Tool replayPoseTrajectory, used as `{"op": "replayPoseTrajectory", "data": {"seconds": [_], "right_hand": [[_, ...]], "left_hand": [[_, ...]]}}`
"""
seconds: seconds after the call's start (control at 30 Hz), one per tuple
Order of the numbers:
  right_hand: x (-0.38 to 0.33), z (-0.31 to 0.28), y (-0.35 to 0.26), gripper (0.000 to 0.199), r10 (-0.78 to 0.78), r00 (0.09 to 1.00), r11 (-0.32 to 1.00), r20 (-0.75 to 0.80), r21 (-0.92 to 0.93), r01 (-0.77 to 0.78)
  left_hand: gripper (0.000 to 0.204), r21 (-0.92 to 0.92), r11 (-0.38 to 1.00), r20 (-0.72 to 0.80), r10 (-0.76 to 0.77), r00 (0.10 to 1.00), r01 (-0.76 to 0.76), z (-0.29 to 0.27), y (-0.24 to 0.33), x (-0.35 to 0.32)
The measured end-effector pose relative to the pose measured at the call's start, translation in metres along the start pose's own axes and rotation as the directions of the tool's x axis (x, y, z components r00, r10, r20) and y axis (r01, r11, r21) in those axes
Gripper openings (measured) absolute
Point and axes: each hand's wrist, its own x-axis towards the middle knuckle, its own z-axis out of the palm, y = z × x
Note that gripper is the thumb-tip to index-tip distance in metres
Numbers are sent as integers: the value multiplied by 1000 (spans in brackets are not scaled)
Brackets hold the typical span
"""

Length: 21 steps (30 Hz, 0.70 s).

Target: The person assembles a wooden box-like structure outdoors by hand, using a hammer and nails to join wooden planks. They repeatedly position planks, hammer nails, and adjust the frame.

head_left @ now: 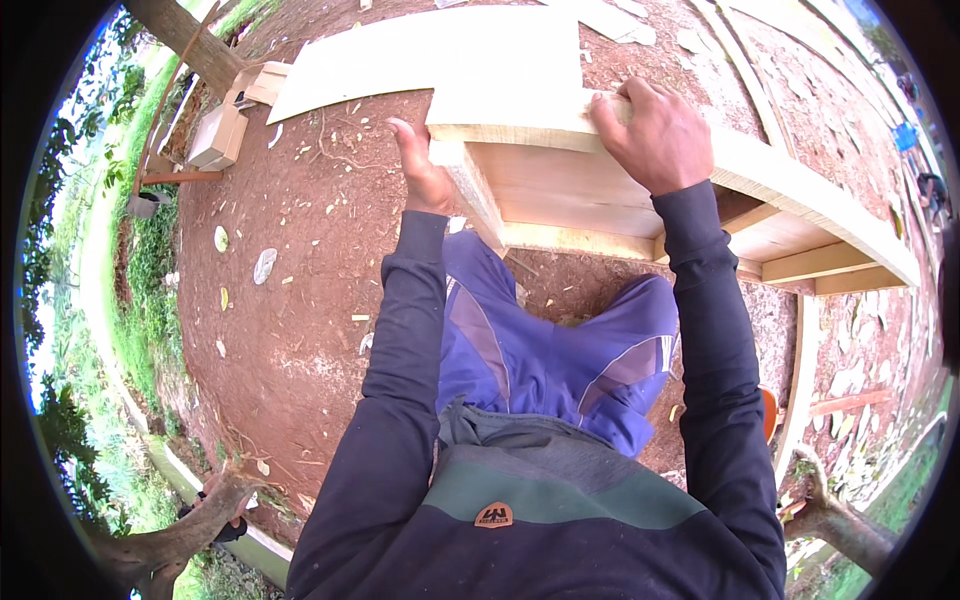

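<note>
"Two bare hands at the wooden frame [515, 134]. Where does the frame sit?"

"Just ahead of the knees in purple trousers [520, 335], running off to the right. Open side faces the wearer; crosspieces inside, thin panel behind."

"Right hand [662, 138]?"

"Gripping the frame's upper edge, fingers curled over, thumb on the near side. Dark sleeve to the wrist."

"Left hand [424, 178]?"

"At the frame's left end, thumb up and spread away. Other fingers hidden behind the wood; cannot tell if they grip."

"Beyond the frame?"

"Large pale sheet [400, 62], flat, reaching out to the left. Cannot tell whether it touches the frame."

"Ground?"

"Reddish bare earth [310, 270], small pale scraps scattered over it. Brown box [218, 136] far left, near a tree trunk [195, 45]. Something orange [769, 412] beside the right forearm, mostly hidden."
</note>
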Motion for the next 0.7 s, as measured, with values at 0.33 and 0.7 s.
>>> {"op": "replayPoseTrajectory", "data": {"seconds": [0.33,0.7], "right_hand": [[1,2,3,43,-14,998,1000,-57,-22,13],[-1,3,1,41,-24,995,1000,-99,-10,23]], "left_hand": [[99,-77,997,-142,2,990,-14,11,-3,20],[99,1,999,-242,44,969,-45,9,-8,34]]}}
